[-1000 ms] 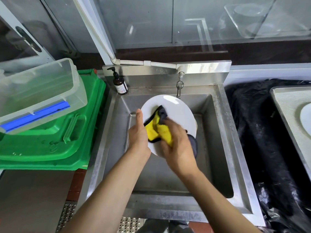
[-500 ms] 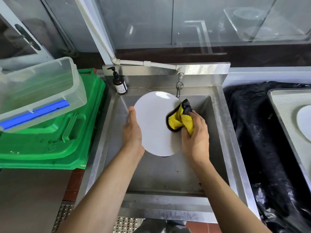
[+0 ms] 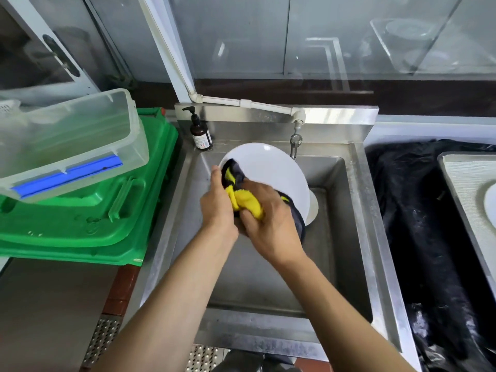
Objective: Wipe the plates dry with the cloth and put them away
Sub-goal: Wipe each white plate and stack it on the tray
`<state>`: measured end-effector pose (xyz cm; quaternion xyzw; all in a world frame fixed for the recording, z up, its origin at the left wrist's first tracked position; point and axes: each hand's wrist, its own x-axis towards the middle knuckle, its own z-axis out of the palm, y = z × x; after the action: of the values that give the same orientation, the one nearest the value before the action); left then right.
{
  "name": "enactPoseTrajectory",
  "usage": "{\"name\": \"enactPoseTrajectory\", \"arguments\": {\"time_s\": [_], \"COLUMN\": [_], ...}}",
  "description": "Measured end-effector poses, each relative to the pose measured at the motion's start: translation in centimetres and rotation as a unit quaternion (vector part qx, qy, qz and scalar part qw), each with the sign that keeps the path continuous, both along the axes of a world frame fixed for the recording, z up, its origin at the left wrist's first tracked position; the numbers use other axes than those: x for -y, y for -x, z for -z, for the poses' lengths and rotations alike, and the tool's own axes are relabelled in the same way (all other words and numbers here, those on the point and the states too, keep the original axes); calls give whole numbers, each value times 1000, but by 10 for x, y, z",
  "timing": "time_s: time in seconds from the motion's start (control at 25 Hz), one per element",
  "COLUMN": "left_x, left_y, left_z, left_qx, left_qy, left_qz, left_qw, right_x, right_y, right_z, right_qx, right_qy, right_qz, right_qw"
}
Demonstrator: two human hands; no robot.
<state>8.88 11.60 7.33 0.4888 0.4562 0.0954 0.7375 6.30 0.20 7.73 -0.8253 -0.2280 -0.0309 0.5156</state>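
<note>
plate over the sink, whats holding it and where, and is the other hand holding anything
The left hand holds the white plate by its left rim. The right hand grips the bunched yellow and grey cloth against the plate's face.

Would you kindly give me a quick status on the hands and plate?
Left hand grips round white plate over steel sink. Right hand presses yellow-grey cloth on it. Nothing obstructing.

No sleeves are seen: both forearms are bare up to the left hand [image 3: 217, 208] and right hand [image 3: 271, 226].
</note>
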Motion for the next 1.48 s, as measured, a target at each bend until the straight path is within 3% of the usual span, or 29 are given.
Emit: {"name": "enactPoseTrajectory", "arguments": {"time_s": [0.2,0.36,0.6,0.88,1.12,1.48], "left_x": [3,12,-3,19,14,27], "left_y": [7,10,9,21,17,32], "left_z": [1,-2,-7,-3,-10,-17], "left_qx": [24,56,32,-47,26,-22], "left_qy": [4,38,14,2,-13,-12], "left_qz": [34,48,44,79,52,54], "left_qw": [999,997,998,996,998,998], "right_x": [11,-3,28,15,32,33], "right_y": [16,-15,28,-29,38,-44], "right_z": [7,-17,14,-2,15,-9], "right_qx": [-46,-3,-19,-28,-50,24], "right_qy": [20,-6,21,3,20,57], "right_qz": [0,29,-7,63,54,118], "right_qw": [999,1000,1000,998,997,991]}}
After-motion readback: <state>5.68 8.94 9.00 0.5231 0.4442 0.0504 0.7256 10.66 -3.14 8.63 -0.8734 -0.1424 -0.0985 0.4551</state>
